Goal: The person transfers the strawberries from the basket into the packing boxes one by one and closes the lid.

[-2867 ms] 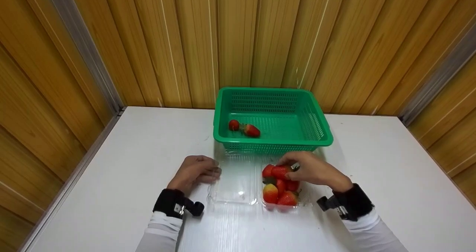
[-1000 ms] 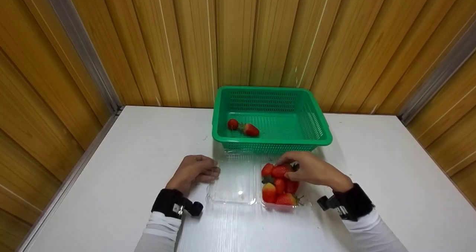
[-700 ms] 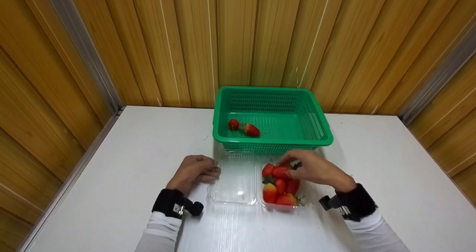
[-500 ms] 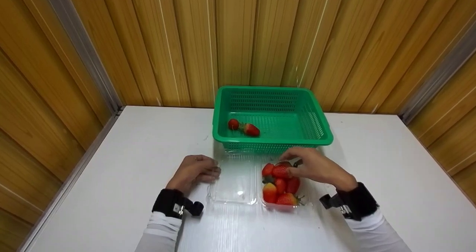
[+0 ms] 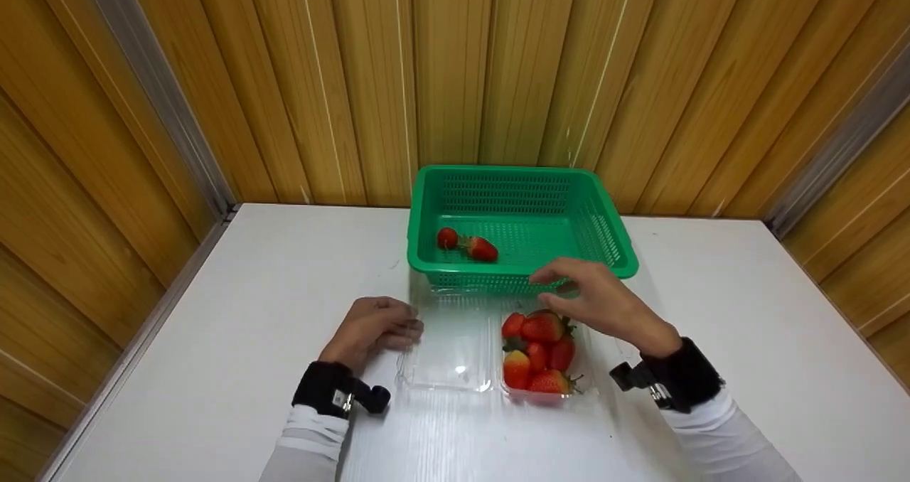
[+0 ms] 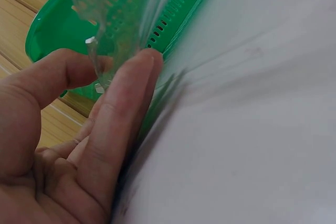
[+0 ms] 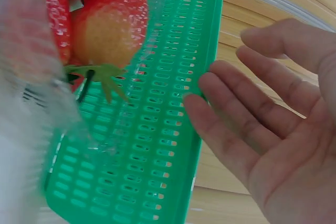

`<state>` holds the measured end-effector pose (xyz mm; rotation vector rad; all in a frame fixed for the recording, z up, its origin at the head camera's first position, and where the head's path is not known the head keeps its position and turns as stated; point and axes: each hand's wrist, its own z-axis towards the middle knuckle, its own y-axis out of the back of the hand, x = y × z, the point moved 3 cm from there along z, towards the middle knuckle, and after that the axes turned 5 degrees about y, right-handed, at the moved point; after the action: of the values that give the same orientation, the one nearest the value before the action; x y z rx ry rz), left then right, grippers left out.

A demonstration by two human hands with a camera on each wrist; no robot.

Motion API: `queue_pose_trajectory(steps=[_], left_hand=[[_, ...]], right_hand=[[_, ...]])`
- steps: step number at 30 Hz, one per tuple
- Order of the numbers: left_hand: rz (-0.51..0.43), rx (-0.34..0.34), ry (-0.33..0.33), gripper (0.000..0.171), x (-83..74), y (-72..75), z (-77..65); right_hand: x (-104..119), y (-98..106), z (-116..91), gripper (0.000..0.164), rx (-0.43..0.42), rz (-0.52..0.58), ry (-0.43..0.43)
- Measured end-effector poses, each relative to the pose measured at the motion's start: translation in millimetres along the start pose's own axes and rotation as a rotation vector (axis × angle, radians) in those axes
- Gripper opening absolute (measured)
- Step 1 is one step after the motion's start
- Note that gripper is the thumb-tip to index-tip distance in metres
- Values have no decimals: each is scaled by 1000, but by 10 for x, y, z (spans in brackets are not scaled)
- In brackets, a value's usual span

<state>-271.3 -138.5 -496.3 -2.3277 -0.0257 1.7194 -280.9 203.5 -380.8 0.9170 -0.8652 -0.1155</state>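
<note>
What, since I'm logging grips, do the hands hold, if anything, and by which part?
The left hand pinches the clear plastic lid by its outer edge; the right hand holds nothing.

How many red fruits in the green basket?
2: round fruit at left, longer fruit just right of it. The near rim of the basket may hide others.

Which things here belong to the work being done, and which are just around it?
Seemingly part of the work:
open clear plastic box
strawberries in its right half
green basket
two red fruits in the basket
left hand, at the box's edge
right hand, empty

Just around it:
white table
wood-look wall panels
wrist cameras
</note>
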Motion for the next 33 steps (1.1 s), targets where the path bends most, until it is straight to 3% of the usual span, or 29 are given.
queue_pose_trajectory(steps=[14,33], left_hand=[[24,16,-8,27,-18,1,-4],[35,-12,5,26,13,-9,22]], right_hand=[[59,27,261,19,-48,-89,42],[0,48,611,23,63,-124,-40]])
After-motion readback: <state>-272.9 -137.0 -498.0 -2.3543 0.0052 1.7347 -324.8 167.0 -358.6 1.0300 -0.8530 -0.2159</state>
